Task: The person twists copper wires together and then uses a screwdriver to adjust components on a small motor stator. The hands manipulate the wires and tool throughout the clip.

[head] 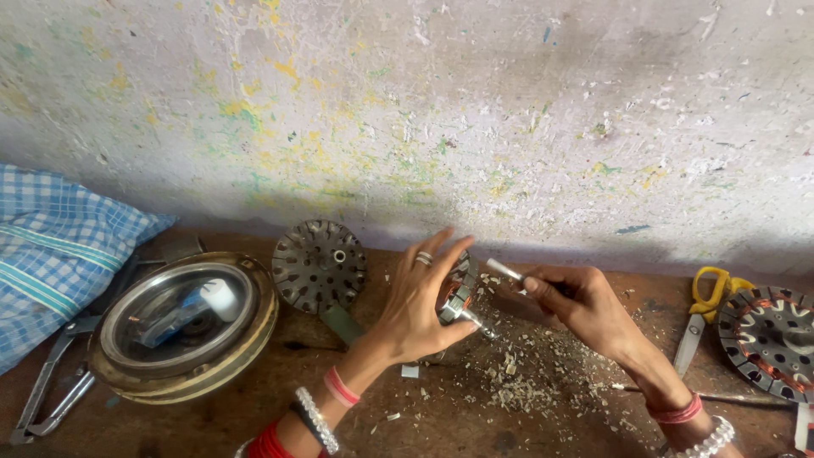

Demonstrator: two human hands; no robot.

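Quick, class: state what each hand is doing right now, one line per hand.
Left hand: closed around a small wound motor part, fingers partly spread.
Right hand: closed on a thin metal tool.

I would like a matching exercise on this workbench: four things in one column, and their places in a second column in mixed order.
Things:
1. scissors
2. checked cloth
3. small wound motor part
4. thin metal rod

Places:
A. in the right hand
B. far left, against the wall
C. in the left hand
D. right of the hands, on the bench

Pairs: 1-D, 2-B, 3-C, 4-A
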